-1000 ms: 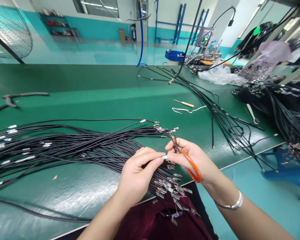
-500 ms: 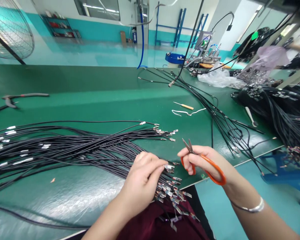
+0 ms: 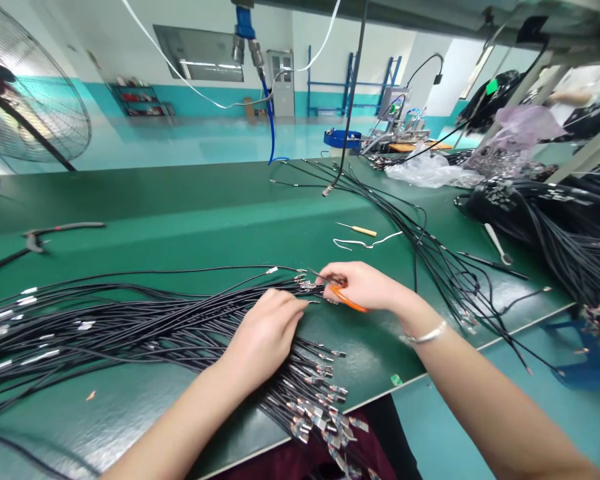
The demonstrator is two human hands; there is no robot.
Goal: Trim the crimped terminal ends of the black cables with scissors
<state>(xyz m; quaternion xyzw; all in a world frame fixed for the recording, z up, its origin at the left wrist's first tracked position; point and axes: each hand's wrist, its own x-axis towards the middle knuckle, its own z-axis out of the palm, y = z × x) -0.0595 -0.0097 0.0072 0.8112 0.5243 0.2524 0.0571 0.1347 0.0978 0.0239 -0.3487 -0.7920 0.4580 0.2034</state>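
A thick spread of black cables [image 3: 180, 313] with metal connectors at the ends lies across the left and middle of the green table. Over them is my left hand [image 3: 265, 333], fingers pinched round a black cable whose thin end [image 3: 313, 303] sticks out past the fingertips. My right hand [image 3: 363, 285] grips scissors [image 3: 350, 299] with orange handles, their blades pointing left beside the upper group of cable ends [image 3: 305, 283]. Part of the scissors is covered by the fingers. Below my left hand, many connectors [image 3: 325, 413] hang over the table's front edge.
Pliers [image 3: 36, 241] lie at the left. A yellow-handled pick [image 3: 364, 231] and a white wire [image 3: 370, 246] lie behind my right hand. More black cables [image 3: 405, 220] and a brush-like white tool [image 3: 496, 241] are at the right, near a large cable pile [image 3: 545, 213].
My left hand has moved off the lower connectors, up to the upper cable ends. My right hand has moved left with the scissors, close to those ends. The view has tilted up.
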